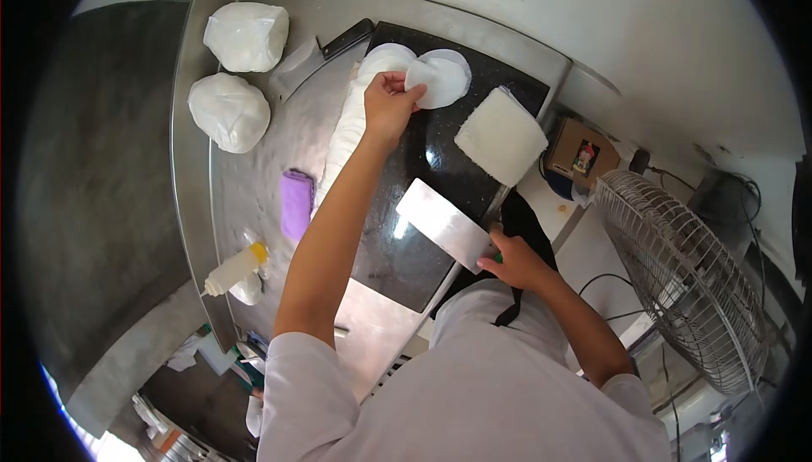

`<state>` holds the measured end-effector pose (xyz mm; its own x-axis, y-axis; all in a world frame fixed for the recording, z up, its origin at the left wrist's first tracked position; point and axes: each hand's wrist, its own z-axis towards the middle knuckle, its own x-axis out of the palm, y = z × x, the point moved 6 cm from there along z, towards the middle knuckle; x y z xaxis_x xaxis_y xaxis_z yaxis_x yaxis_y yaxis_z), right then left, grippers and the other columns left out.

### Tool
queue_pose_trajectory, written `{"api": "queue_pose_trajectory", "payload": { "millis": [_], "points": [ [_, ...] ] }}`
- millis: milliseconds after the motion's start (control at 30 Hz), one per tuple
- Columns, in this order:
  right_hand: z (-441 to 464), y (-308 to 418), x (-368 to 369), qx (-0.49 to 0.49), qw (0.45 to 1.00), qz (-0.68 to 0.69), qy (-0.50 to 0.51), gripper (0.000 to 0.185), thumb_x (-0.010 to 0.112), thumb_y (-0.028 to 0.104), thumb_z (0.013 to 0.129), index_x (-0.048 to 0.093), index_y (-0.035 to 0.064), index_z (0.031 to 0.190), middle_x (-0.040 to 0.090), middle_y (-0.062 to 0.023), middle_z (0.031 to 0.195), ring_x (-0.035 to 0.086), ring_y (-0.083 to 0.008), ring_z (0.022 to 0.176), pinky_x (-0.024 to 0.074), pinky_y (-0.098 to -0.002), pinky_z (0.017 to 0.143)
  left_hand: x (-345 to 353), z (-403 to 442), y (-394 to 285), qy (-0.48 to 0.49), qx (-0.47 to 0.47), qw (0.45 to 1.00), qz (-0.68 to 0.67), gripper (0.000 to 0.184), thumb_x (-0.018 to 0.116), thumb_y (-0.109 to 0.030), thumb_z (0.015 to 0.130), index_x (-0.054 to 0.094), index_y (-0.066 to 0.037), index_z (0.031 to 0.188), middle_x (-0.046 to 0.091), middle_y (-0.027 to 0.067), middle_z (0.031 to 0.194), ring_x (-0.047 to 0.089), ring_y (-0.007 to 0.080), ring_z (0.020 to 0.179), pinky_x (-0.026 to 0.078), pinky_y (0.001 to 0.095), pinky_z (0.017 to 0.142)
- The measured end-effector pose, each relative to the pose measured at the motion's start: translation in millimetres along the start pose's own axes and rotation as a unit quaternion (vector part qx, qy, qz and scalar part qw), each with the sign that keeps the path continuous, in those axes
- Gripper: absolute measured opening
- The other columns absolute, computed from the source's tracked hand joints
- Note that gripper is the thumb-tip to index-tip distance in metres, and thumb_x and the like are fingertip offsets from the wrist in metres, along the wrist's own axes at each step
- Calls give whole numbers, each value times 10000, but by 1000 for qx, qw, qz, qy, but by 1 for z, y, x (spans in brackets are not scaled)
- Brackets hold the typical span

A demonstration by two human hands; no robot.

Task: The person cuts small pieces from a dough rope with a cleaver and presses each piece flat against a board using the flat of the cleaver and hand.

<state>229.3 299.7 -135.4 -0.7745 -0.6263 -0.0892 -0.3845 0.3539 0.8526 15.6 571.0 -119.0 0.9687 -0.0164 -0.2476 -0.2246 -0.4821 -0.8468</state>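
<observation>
My left hand [391,107] pinches the edge of a thin, round white dough wrapper [423,90] between thumb and fingers. Another round wrapper [457,73] lies beneath and beside it on the black board [397,263]. Along the board's left side runs a long row of overlapping white dough rounds [345,128], partly covered by my left forearm. My right hand [514,261] grips a cleaver [444,224] at the board's near right edge. Its broad, shiny blade lies over the board, and a bit of green handle shows by my fingers.
A folded white towel [502,135] sits at the board's right. Leftward are a purple cloth [296,204], a yellow-capped squeeze bottle [233,271], two plastic-wrapped white bundles [245,37] and a second cleaver [298,66]. A fan [685,280] and cardboard box [582,153] stand right.
</observation>
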Motion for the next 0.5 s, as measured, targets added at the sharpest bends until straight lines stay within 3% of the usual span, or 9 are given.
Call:
{"api": "queue_pose_trajectory", "payload": {
  "millis": [233, 300, 333, 400, 433, 500],
  "points": [
    [9, 2, 5, 4, 999, -29, 21, 408, 740, 307, 915, 503, 8, 1062, 684, -282, 870, 668, -510, 874, 522, -549, 744, -19, -21, 9, -100, -13, 994, 31, 512, 846, 0, 761, 540, 27, 1171, 680, 128, 969, 686, 171, 796, 617, 291, 669],
    [10, 11, 8, -14, 999, -51, -3, 406, 749, 282, 908, 519, -1, 1086, 691, -299, 942, 658, -520, 938, 530, -536, 782, -24, -36, 18, -141, -14, 990, 15, 462, 809, -15, 792, 549, 25, 1172, 683, 116, 934, 680, 169, 757, 597, 287, 650],
    [10, 14, 13, -19, 998, -61, 12, 406, 749, 282, 908, 519, -1, 1086, 691, -299, 942, 658, -520, 938, 530, -536, 782, -34, -44, 26, -187, 32, 982, 18, 417, 786, -30, 796, 567, 20, 1147, 695, 117, 902, 685, 177, 744, 581, 304, 649],
    [8, 19, 15, -6, 997, -77, -6, 434, 783, 239, 892, 571, -20, 1167, 729, -249, 986, 714, -432, 948, 550, -450, 808, -60, -84, 35, -244, 136, 960, 28, 333, 722, -69, 829, 592, 14, 1125, 704, 112, 854, 688, 190, 730, 547, 339, 670],
    [3, 28, 23, -16, 995, -95, 34, 434, 783, 239, 892, 571, -20, 1167, 729, -249, 986, 714, -432, 948, 550, -450, 808, -76, -122, 36, -252, 117, 959, 47, 340, 726, -65, 826, 595, 9, 1131, 692, 146, 944, 687, 224, 814, 549, 353, 736],
    [-5, 49, 32, -41, 997, -57, -28, 372, 766, 201, 906, 597, -26, 1146, 730, -239, 1025, 728, -381, 967, 549, -423, 836, -114, -214, 89, -354, 159, 915, 114, 385, 731, -70, 808, 594, -5, 1162, 648, 187, 1125, 644, 299, 1024, 508, 413, 898]
  ]
}}
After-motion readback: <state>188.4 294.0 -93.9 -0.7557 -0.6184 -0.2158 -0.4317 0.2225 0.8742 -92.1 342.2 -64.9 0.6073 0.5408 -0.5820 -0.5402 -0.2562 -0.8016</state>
